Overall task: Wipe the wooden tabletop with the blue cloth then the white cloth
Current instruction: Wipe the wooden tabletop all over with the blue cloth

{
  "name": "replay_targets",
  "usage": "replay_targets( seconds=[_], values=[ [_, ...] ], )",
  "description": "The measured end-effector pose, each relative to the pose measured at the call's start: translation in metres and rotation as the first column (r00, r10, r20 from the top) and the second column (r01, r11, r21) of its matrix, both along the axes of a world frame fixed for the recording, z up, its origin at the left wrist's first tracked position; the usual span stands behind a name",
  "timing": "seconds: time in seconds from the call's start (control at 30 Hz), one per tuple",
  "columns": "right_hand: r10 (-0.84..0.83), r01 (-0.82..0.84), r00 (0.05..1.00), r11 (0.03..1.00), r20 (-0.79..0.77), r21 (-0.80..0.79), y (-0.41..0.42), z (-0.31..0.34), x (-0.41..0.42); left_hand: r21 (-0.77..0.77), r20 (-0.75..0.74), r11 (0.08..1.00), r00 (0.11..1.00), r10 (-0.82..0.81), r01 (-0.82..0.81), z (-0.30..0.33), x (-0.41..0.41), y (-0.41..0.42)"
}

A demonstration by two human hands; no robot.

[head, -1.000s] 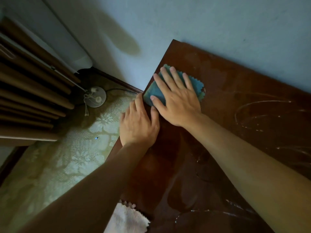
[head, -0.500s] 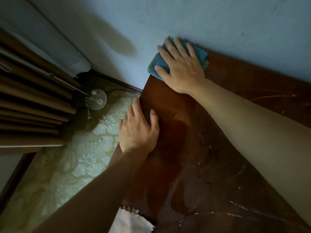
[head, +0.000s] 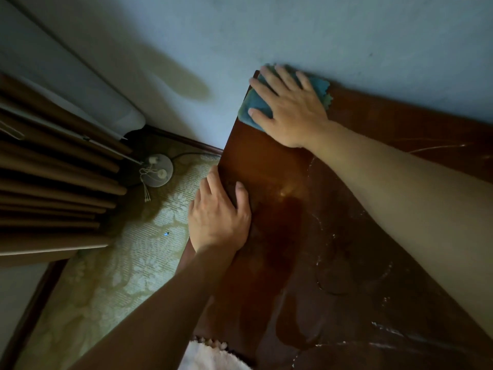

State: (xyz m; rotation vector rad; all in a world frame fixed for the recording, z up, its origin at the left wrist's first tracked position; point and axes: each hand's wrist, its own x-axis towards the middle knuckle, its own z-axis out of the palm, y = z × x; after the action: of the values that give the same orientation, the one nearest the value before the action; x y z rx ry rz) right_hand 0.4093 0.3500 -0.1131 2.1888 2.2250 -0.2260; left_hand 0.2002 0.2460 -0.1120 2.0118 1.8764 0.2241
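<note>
The dark wooden tabletop (head: 306, 214) fills the right half of the view, with wet streaks and smears on it. My right hand (head: 290, 108) lies flat with fingers spread on the blue cloth (head: 254, 109), pressing it onto the table's far left corner against the wall. My left hand (head: 218, 212) rests palm down on the table's left edge, holding nothing. A white cloth (head: 210, 356) with a scalloped edge shows at the bottom, partly cut off by the frame.
A pale blue wall (head: 346, 36) runs along the table's far edge. Left of the table is a patterned light floor covering (head: 120, 263), brown pleated curtains (head: 48, 182) and a round lamp base (head: 157, 170) with a cord.
My right hand has slid the blue cloth away from me up to the far left corner at the wall. My left hand has stayed on the table's left edge.
</note>
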Motion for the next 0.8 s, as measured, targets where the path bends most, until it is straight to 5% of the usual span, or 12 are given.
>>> replay_targets(
  seconds=[0.23,0.4,0.8],
  values=[
    [-0.111,0.111,0.994,0.994,-0.010,0.002,-0.037,0.001,-0.022,0.009,-0.014,1.000,1.000,0.000,0.001,0.001,0.000,0.000],
    [-0.011,0.012,0.998,1.000,-0.054,0.017,-0.116,-0.001,-0.045,-0.007,-0.011,1.000,1.000,0.003,-0.003,0.004,0.001,0.000],
    [-0.163,0.163,0.986,0.987,0.021,-0.011,-0.054,-0.004,0.010,0.028,0.011,0.999,1.000,-0.029,0.029,-0.002,-0.003,0.000]
  ],
)
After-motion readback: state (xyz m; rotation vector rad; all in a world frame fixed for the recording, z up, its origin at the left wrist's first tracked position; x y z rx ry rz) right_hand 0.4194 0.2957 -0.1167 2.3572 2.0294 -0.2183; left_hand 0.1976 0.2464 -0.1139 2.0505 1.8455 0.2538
